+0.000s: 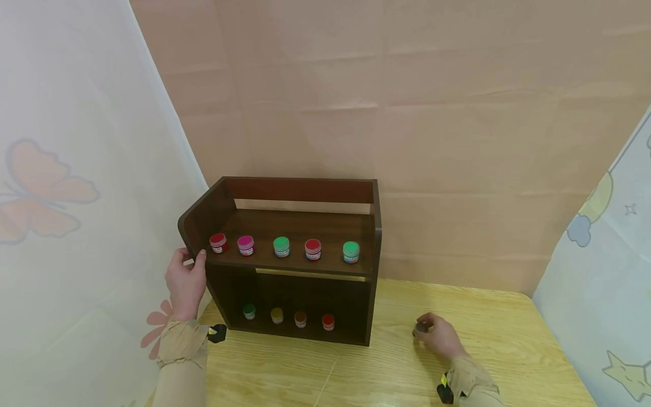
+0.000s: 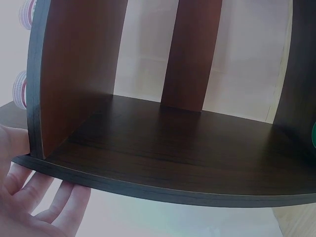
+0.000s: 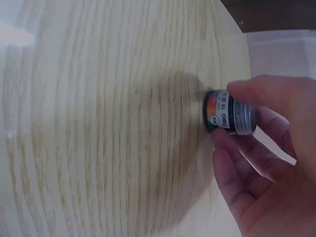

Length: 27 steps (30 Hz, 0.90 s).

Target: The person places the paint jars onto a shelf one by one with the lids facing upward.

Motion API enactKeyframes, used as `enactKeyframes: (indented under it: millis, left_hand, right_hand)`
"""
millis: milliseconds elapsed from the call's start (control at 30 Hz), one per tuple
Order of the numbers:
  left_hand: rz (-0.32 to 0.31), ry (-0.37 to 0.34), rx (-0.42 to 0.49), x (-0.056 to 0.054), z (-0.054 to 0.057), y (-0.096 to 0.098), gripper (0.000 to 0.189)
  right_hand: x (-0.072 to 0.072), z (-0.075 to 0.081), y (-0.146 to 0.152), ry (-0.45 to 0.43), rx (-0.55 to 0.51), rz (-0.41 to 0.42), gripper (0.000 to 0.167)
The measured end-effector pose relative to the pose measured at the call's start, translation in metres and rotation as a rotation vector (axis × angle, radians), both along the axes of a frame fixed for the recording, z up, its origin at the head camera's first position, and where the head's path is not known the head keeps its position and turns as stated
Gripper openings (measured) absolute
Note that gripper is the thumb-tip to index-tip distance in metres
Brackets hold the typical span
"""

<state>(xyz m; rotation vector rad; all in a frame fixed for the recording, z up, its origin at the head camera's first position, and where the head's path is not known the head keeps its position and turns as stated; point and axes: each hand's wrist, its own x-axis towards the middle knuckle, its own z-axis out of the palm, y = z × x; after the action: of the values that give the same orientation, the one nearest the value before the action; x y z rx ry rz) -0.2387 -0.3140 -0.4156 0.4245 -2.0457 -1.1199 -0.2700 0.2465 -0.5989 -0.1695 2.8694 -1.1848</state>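
At the left of a dark brown two-tier wooden shelf [image 1: 300, 226], my left hand [image 1: 187, 282] grips the side panel near the upper board's front corner. The left wrist view shows the thumb [image 2: 15, 140] by the board's edge and the other fingers [image 2: 69, 207] along the panel's outer face. Out on the table to the right of the shelf, my right hand [image 1: 441, 338] pinches a small dark-lidded paint jar [image 3: 222, 113] between thumb and fingers. The jar has a white label with a rainbow patch, and its base is right at the tabletop.
Several paint jars with red, pink and green lids, among them a pink-lidded jar [image 1: 246, 245], line the upper tier's front. Several more, including a red-lidded jar [image 1: 328, 322], stand on the lower tier. Light wood table [image 1: 386, 373] below; printed cloths hang left and right.
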Motion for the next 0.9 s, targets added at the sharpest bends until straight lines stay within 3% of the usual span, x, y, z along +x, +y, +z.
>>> enactKeyframes:
  millis: [433, 900]
  left_hand:
    - [0.007, -0.019, -0.009, -0.001, -0.001, -0.001, 0.031]
    - [0.000, -0.018, -0.003, 0.000, -0.001, -0.001, 0.031]
  right_hand:
    - [0.016, 0.008, -0.023, -0.037, -0.057, 0.096, 0.029]
    - [0.026, -0.005, -0.045, 0.003, -0.061, 0.275, 0.026]
